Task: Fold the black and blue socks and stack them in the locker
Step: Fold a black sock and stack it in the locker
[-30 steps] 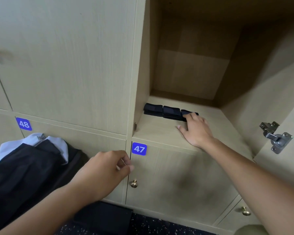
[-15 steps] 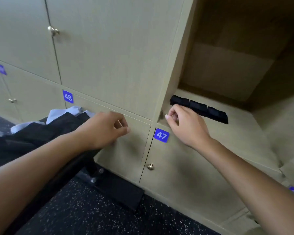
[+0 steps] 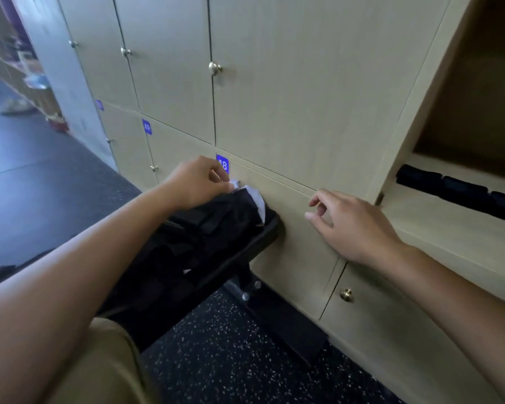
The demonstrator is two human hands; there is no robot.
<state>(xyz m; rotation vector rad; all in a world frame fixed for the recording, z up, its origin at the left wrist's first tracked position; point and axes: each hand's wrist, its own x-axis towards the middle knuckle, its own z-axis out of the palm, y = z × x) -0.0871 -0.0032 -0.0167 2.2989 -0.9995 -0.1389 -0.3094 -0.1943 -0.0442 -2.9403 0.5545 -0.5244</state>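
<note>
Open locker (image 3: 461, 217) at far right, door out of frame. On its shelf, near the front edge: a row of folded dark socks (image 3: 461, 192), laid end to end and touching, running from the left wall towards the right edge of the view. Blur makes black and blue hard to tell apart.

Left hand (image 3: 197, 182) reaches over the worktop (image 3: 245, 246), a black bench butted against the lower locker doors. Its fingers (image 3: 216, 177) are curled and drawn together at the top of a heap of dark clothing (image 3: 204, 228), right where a pale cloth (image 3: 254, 196) pokes out. Whether they pinch the cloth or only touch it I cannot tell.

Right hand (image 3: 352, 225) hangs in the air in front of the lower door, between the heap and the open locker, touching nothing. Fingers loosely bent, spread a little, holding nothing.

Blue number plate (image 3: 222, 164) reading 48 sits partly behind the left hand; another blue plate (image 3: 147, 127) further left. Brass knob (image 3: 346, 295) on the door below the right forearm. Speckled dark floor (image 3: 231, 354) underfoot.
</note>
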